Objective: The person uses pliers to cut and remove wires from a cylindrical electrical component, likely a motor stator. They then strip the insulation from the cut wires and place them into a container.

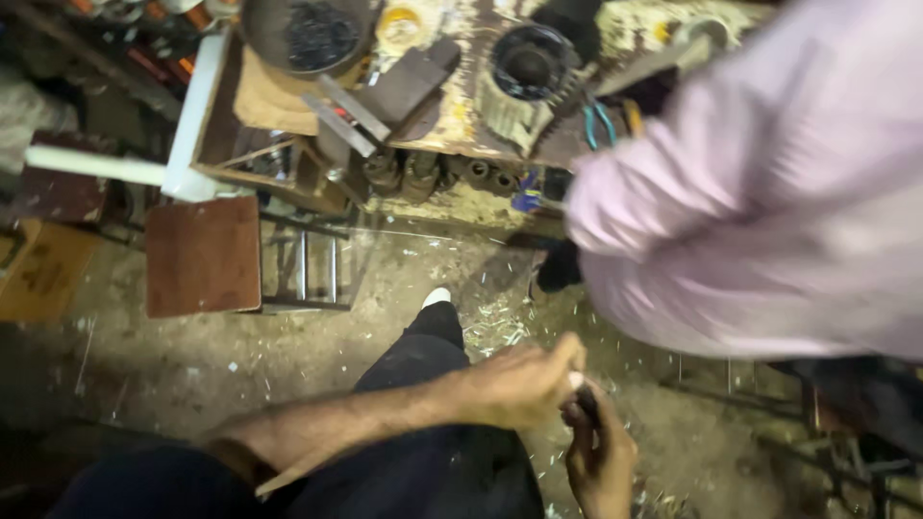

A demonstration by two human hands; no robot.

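My left hand [524, 384] reaches across from the lower left, its fingers closed around a small dark object [585, 399] at the fingertips. My right hand [601, 457] comes up from below and grips the same small object from underneath. Both hands meet low in the view, above my dark trouser leg [423, 365] and white shoe tip [436, 297]. What the object is cannot be told; it is mostly hidden by the fingers.
Another person in a pale pink shirt [769, 192] fills the right side. A cluttered workbench [461, 125] with a gear-like metal part [524, 82], metal pieces and a dark bowl [308, 38] stands ahead. A brown stool [202, 255] is on the left. Shavings litter the dirt floor [500, 322].
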